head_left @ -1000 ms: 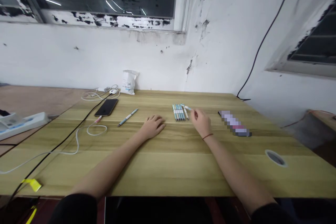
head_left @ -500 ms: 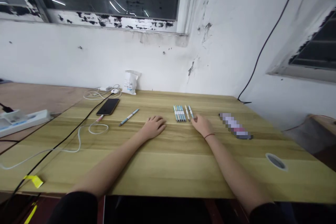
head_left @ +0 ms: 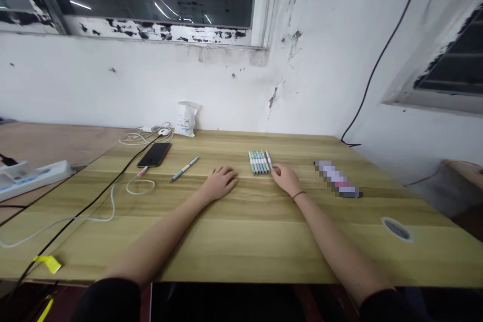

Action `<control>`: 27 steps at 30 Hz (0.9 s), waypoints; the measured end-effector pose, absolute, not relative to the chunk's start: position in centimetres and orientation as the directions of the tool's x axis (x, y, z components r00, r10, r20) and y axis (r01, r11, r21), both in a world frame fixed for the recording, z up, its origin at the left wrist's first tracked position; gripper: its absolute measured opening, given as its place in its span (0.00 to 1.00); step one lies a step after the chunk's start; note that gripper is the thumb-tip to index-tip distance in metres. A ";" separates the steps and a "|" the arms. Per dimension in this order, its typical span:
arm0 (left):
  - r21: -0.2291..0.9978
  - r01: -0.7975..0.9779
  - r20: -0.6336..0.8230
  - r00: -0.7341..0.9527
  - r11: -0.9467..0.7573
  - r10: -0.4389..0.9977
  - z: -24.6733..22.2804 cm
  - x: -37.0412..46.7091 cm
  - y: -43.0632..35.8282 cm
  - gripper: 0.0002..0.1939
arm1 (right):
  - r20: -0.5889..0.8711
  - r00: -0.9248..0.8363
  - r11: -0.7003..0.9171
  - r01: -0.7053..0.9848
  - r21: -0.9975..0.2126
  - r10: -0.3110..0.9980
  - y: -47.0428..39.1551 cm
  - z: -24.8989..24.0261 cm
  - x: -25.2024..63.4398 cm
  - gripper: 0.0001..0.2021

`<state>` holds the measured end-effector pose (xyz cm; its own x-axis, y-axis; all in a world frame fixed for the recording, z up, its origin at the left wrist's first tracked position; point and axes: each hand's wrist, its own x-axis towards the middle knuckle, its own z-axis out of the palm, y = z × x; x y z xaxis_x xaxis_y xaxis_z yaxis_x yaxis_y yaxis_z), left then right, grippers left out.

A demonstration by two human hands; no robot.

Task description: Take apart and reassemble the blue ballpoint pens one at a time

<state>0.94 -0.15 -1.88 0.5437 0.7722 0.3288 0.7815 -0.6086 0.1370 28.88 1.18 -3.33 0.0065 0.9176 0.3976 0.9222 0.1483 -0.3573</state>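
My left hand (head_left: 222,182) lies palm down on the wooden table (head_left: 241,241), fingers loosely spread, holding nothing. To its left is a single blue-and-white pen (head_left: 184,169), lying at a slant and apart from the hand. A row of several pale blue and cream pens (head_left: 258,162) lies side by side to the right of that hand. At the row's right end, my right hand (head_left: 286,179) has its fingertips closed on the lower end of a blue-and-white pen (head_left: 268,157). This pen leans slightly, its lower end close against the row.
A phone (head_left: 154,154) on a white charging cable (head_left: 113,201) lies at the left, near a power strip (head_left: 35,180). A white packet (head_left: 186,118) stands by the wall. On the right are a pixelated long item (head_left: 337,179) and a round table hole (head_left: 397,229).
My right hand has moved slightly left with its pen. The cream pen beside it now sits against the row, and the gaps have closed. My left hand has stayed put.
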 end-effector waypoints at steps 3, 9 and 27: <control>0.137 0.771 0.330 0.556 -0.622 0.763 -1.8 0.9 -0.1 0.16 | 0.401 0.006 0.159 0.913 -0.376 0.916 1.1 -3.3 28.8 0.14; 0.078 0.873 0.450 0.400 -0.481 0.798 -0.8 -0.3 0.7 0.16 | 0.425 0.040 0.179 0.867 -0.464 0.904 1.0 -3.4 28.0 0.14; 0.174 0.964 0.342 0.133 -0.202 0.930 -0.1 -4.0 3.3 0.16 | 0.494 -0.010 0.284 0.827 -0.485 0.870 0.1 -2.6 26.7 0.11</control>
<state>-4.04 3.34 -0.14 0.1335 0.9300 0.3424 0.9638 -0.2023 0.1737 26.69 0.06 -2.61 -0.0096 0.8695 0.4938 0.8271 0.2845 -0.4848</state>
